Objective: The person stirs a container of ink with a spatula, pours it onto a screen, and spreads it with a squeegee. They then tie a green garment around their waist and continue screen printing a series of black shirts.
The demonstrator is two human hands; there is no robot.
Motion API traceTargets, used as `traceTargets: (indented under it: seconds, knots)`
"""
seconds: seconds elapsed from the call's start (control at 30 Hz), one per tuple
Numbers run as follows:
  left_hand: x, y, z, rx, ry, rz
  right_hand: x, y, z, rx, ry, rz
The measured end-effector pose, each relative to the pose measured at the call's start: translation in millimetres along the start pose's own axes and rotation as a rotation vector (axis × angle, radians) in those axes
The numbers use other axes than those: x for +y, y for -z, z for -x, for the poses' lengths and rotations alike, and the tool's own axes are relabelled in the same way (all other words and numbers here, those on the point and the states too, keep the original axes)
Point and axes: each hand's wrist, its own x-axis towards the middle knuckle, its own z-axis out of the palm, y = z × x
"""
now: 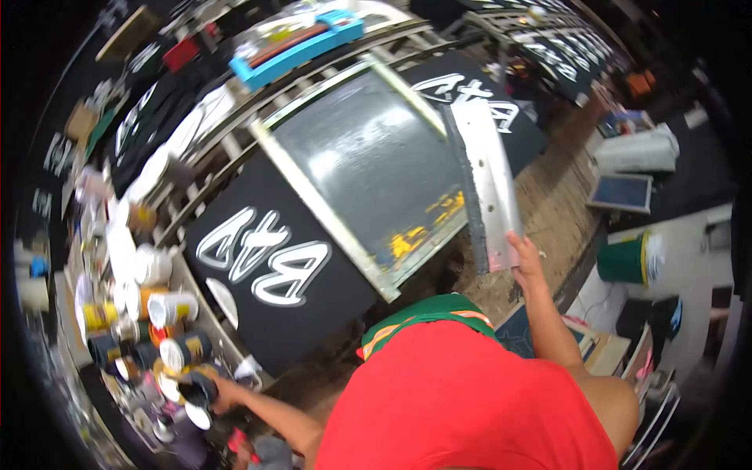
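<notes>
Screen [356,157], rectangular, set in frame [323,210] of pale rails, discoloured in places. Located ahead of wearer, between left black panel [274,254] and right black panel [470,90]. Dark, glossy face, with white glare over middle and far part; yellow-orange residue [406,244] in patches along near edge. On both panels, white outlined lettering; at right, partly covered by tool. Next in size, squeegee-like tool [493,176]: long, pale, metallic, with dark strip along left edge and small dark holes in face. Aligned with right side of frame, crossing rail in view; touching or clear of it, cannot tell. Smaller, dark container [197,389], tilted, at far left near tubs [184,350]. Right grip [527,260]: closed on near end of tool, thumb over pale face, remaining fingers largely hidden. Left grip [224,393]: against side of dark container, fingers blurred; how far closed, cannot tell.
</notes>
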Motion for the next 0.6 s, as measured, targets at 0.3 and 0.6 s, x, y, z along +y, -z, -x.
traceTargets:
  seconds: [0.3,0.6]
  knots:
    - [241.5,83.3,149.2,-0.402,-0.345,0.568,-13.6,126.2,-45.6,-0.05,0.019,-0.33]
    - [497.9,138.5,435.2,-0.982,-0.111,0.862,-51.1,379.6,-68.4,0.308,0.128,-0.465]
